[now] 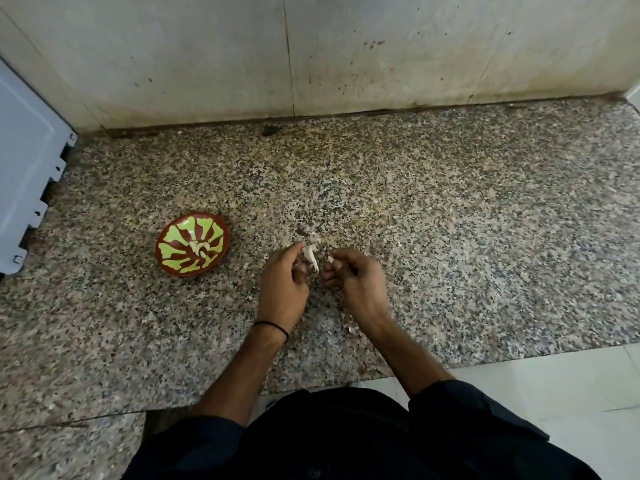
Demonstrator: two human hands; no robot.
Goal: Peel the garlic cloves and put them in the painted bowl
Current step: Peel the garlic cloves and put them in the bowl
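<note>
The painted bowl [192, 244], brown with a green leaf pattern, sits on the speckled granite counter [450, 237] to the left of my hands. A few pale peeled cloves [201, 247] lie at its centre. My left hand [284, 285] pinches a white garlic clove [310, 258] with loose skin hanging from it. Close beside it, my right hand [356, 282] pinches a small pale piece of garlic skin [330, 259] between its fingertips. Both hands hover just above the counter.
Bits of garlic skin [308, 235] lie scattered on the counter beyond my hands, and more near my right wrist. A white appliance [24, 174] stands at the far left. A stained wall [311, 53] closes the back; the counter's front edge runs by my body.
</note>
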